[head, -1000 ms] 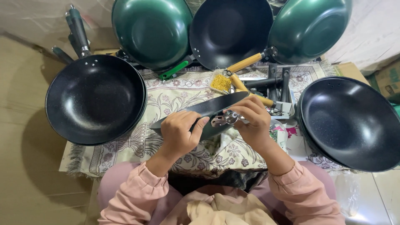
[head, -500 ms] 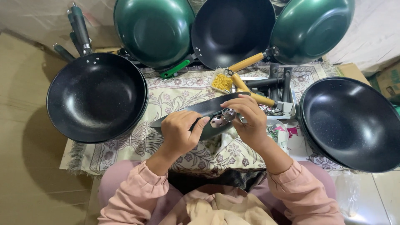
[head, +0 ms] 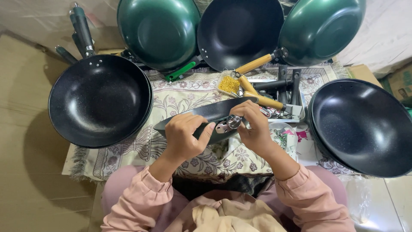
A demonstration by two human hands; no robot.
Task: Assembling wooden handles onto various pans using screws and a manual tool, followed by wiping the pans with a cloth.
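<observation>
Pan edge-on between left hand, right hand; bracket at right fingertips.

So the base is a low counter covered by a floral patterned cloth with a fringe on the left edge. Sitting on the cloth: a black wok at left, another black wok at right, a small tray of yellow bits, and wooden-handled pieces near the middle.

Green pans cut off above
</observation>
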